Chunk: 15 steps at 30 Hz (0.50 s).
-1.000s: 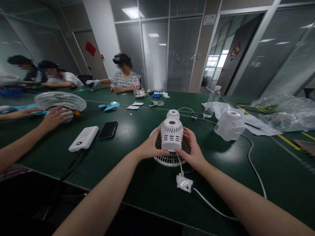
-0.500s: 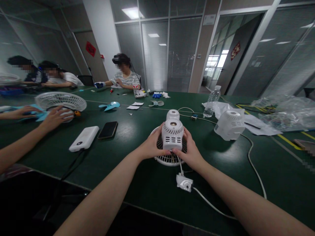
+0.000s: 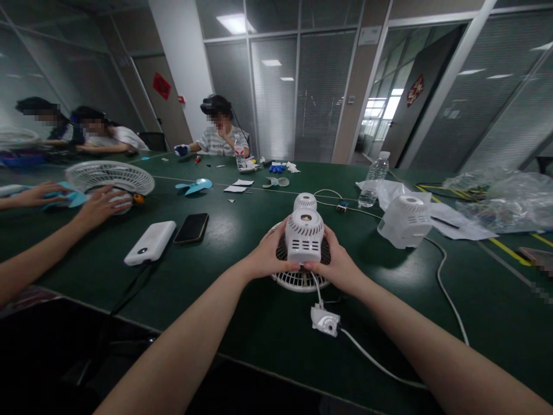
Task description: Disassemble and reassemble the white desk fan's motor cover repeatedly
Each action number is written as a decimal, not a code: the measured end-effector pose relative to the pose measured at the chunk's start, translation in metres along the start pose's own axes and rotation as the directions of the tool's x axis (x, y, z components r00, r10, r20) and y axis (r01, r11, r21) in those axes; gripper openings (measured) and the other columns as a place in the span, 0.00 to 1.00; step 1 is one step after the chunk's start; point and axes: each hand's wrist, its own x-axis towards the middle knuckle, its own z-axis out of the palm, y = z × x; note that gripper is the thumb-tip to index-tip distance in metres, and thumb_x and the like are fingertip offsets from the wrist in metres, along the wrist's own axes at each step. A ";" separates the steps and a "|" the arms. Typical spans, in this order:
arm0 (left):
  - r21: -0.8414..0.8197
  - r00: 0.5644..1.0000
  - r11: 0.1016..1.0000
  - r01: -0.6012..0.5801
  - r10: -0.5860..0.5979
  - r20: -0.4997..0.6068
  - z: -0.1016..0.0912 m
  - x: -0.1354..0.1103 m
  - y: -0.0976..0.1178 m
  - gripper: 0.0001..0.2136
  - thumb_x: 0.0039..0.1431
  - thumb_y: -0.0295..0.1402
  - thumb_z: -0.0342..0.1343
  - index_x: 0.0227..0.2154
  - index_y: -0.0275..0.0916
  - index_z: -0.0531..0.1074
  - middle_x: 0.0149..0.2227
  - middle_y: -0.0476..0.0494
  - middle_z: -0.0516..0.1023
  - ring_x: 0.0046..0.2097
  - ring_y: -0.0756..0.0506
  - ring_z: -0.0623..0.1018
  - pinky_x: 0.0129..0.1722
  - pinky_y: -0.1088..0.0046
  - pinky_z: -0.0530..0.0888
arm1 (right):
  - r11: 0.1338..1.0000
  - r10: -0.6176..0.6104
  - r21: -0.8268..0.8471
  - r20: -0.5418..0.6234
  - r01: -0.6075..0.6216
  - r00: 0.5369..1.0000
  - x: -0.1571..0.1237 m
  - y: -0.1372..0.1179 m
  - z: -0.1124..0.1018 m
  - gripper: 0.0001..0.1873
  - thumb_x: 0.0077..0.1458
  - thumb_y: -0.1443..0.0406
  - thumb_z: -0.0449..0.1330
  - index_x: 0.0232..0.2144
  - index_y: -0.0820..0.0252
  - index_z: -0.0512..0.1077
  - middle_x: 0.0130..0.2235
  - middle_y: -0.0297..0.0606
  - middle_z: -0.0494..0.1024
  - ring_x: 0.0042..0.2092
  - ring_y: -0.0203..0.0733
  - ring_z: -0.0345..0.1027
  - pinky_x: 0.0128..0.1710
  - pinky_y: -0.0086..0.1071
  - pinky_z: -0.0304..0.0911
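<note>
A white fan motor housing point(image 3: 305, 236) stands on a white round fan grille point(image 3: 298, 280) that lies flat on the green table point(image 3: 242, 323). My left hand point(image 3: 270, 255) grips the housing's left side and my right hand point(image 3: 337, 265) grips its right side, thumbs meeting at its lower front. A white cord runs from under the housing to a small white switch box point(image 3: 325, 321) near the table's front. A second white round part point(image 3: 305, 202) sits just behind the housing.
Another white motor housing point(image 3: 404, 219) stands to the right beside plastic bags point(image 3: 496, 199) and a water bottle point(image 3: 374, 176). A white power bank point(image 3: 150, 242) and a black phone point(image 3: 192, 228) lie to the left. A neighbour's hand point(image 3: 101, 206) rests on another fan grille point(image 3: 113, 177). Other people sit at the far side.
My hands have pressed the housing down a little onto the grille and my thumbs have come together at its front. The person at the far side has raised a hand to the face.
</note>
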 end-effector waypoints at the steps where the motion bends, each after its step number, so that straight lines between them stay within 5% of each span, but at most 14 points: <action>1: 0.003 1.000 1.000 -0.004 0.004 0.000 0.000 0.000 0.000 0.54 0.38 0.41 0.69 0.66 0.46 0.42 0.67 0.36 0.50 0.67 0.26 0.48 0.63 0.38 0.46 | 1.000 0.007 0.003 0.006 -0.007 1.000 0.000 0.000 0.000 0.52 0.45 0.55 0.68 0.65 0.54 0.45 0.60 0.50 0.64 0.62 0.60 0.58 0.59 0.59 0.54; 15: 0.017 1.000 1.000 -0.004 0.004 0.011 0.000 -0.001 -0.002 0.54 0.40 0.39 0.68 0.66 0.46 0.39 0.67 0.36 0.50 0.67 0.26 0.49 0.62 0.37 0.48 | 0.999 0.014 -0.043 0.028 -0.013 1.000 -0.001 0.003 -0.005 0.52 0.45 0.53 0.68 0.65 0.53 0.45 0.60 0.49 0.65 0.61 0.59 0.58 0.59 0.59 0.55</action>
